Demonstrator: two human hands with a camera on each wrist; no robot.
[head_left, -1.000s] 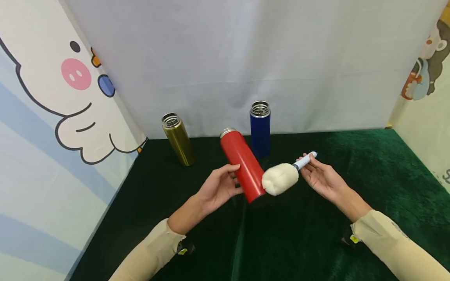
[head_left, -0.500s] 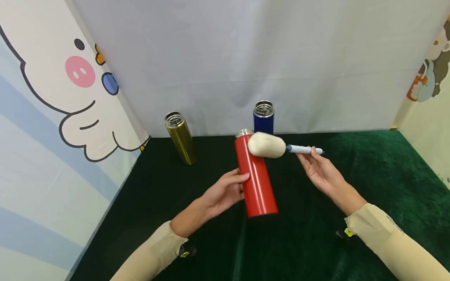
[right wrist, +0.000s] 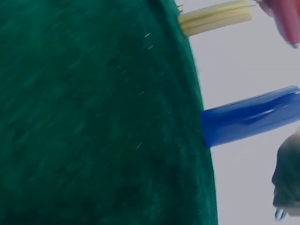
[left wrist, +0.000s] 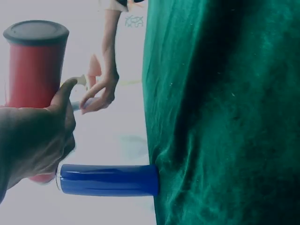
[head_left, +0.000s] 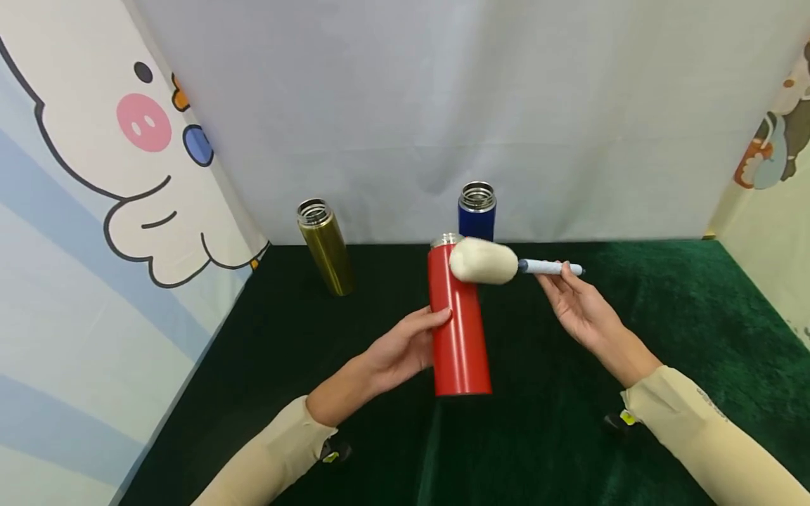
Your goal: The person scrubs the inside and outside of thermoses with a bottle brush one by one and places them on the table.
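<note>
My left hand (head_left: 399, 351) grips an open red vacuum flask (head_left: 460, 344) around its middle and holds it up nearly upright, with its steel mouth at the top. In the left wrist view the flask's dark base (left wrist: 36, 32) shows above that hand. My right hand (head_left: 582, 316) pinches the thin pale handle of a bottle brush (head_left: 538, 267) between thumb and fingers. The brush lies almost level, and its cream sponge head (head_left: 484, 261) overlaps the flask's upper side and part of its neck in the head view.
An uncapped blue flask (head_left: 477, 218) stands behind the red one. To the left, a gold flask (head_left: 328, 253), also uncapped, stands on the dark green cloth (head_left: 538, 436). A pale curtain (head_left: 380, 105) closes off the back, with printed cartoon panels (head_left: 76, 281) at the sides.
The red flask has turned from a slant to nearly upright. The brush head has risen from beside the flask's base to near its neck, and the handle has swung level. Little moved in the last half second.
</note>
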